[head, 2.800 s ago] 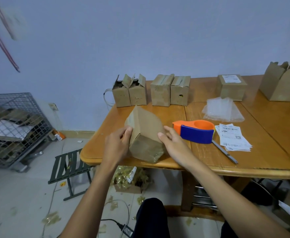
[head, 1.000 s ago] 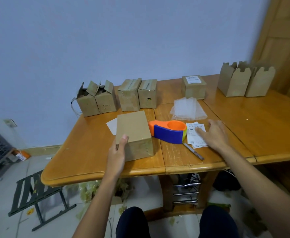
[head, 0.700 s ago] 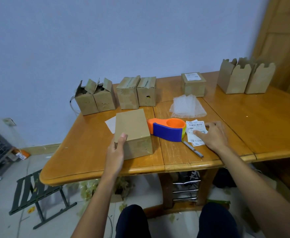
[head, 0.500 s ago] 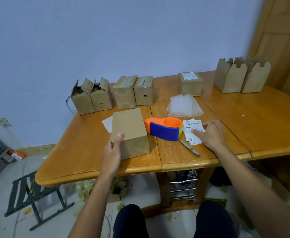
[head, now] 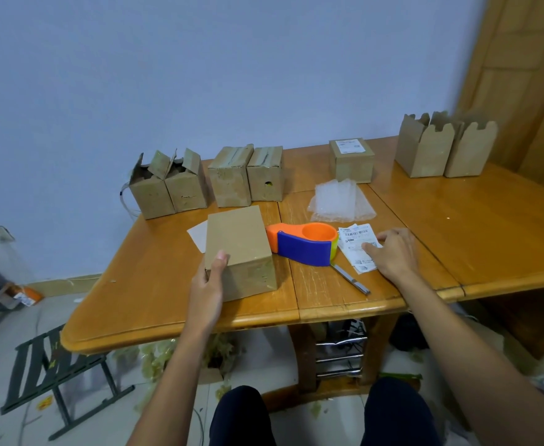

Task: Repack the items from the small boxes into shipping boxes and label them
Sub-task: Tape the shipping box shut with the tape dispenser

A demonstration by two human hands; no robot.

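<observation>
On wooden tabletop [head: 457, 239]: my left hand [head: 207, 284] grips brown cardboard box [head: 238, 243]; right hand [head: 393, 252], fingers flat, rests on white printed labels [head: 356, 239], right of box beyond orange-blue tape dispenser [head: 306, 247].

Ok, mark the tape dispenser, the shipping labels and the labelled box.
tape dispenser [head: 307, 252], head view, on its blue side.
shipping labels [head: 356, 235], head view, on the top sheet's barcode.
labelled box [head: 352, 167], head view, on its front face.

Closed brown shipping box [head: 238, 249] is being held flat; fanned white printed labels [head: 356, 235] are being pressed down at its 3 o'clock.
</observation>
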